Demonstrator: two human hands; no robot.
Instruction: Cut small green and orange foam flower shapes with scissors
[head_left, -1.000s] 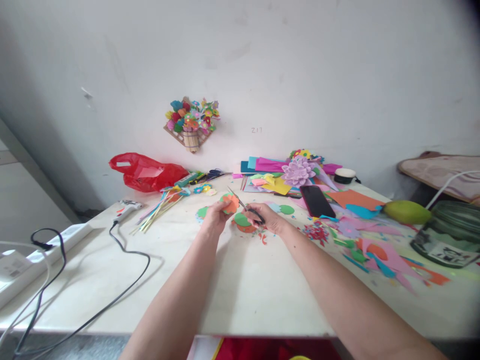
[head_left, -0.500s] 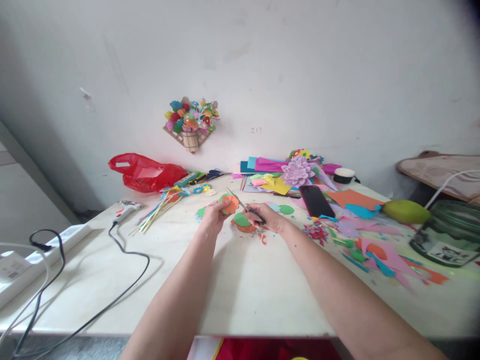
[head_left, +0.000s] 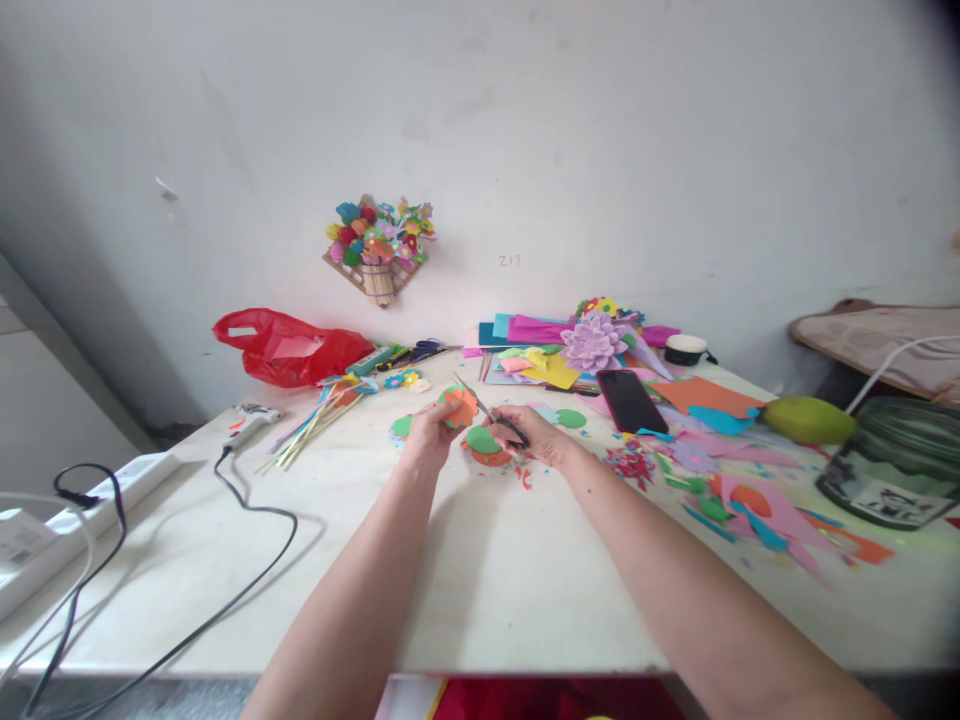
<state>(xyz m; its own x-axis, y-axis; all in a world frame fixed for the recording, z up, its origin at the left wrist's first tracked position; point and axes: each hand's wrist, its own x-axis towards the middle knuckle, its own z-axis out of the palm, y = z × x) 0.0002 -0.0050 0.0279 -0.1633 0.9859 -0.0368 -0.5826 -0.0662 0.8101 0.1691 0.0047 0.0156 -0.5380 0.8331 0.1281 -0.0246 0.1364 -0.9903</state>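
My left hand [head_left: 424, 428] pinches an orange paper flower shape [head_left: 459, 405] over the table [head_left: 465, 560]. My right hand [head_left: 534, 432] grips black-handled scissors [head_left: 491, 415], whose blades point up-left into the orange paper. Below the hands lie a green paper disc [head_left: 483, 440] on an orange disc, with small red and orange snippets scattered around them.
A phone [head_left: 631, 401], stacked coloured paper [head_left: 540, 345] with a purple paper flower [head_left: 594, 343], paper scraps, a green mango [head_left: 808, 420] and a glass jar [head_left: 896, 462] lie right. Left are a red bag [head_left: 289, 345], coloured sticks [head_left: 315, 418], a glue gun [head_left: 246, 420] with black cable, and a power strip.
The hands stay in place with the scissors at the orange paper; the view has shifted very slightly.
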